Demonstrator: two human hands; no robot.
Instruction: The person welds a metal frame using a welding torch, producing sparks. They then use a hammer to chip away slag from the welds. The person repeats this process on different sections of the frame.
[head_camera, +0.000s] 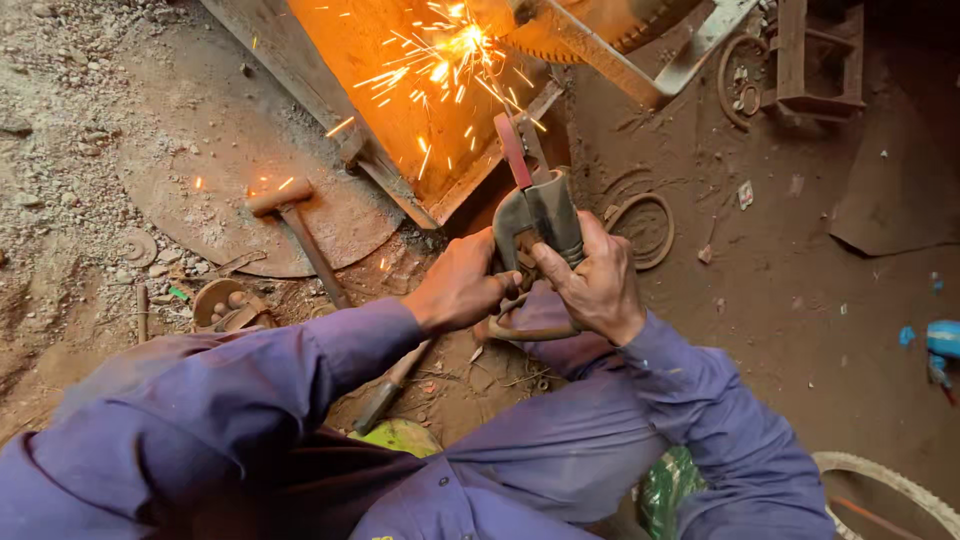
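Observation:
Both my hands close around a grey welding electrode holder (538, 213) with a red lever (512, 148). My left hand (458, 285) grips its lower handle from the left. My right hand (592, 278) wraps it from the right. The holder points up toward an orange metal plate (400, 70), where bright sparks (455, 50) fly from the weld spot. A grey metal bar (610, 60) crosses the plate near the sparks. I wear purple sleeves.
A hammer (295, 225) lies on a round rusty disc (220, 160) at left. Another hammer handle (390, 385) lies under my left arm. Rusty rings (640, 228), a metal frame (815, 60), a blue object (942, 340) and a toothed ring (890, 480) sit on the dirt floor.

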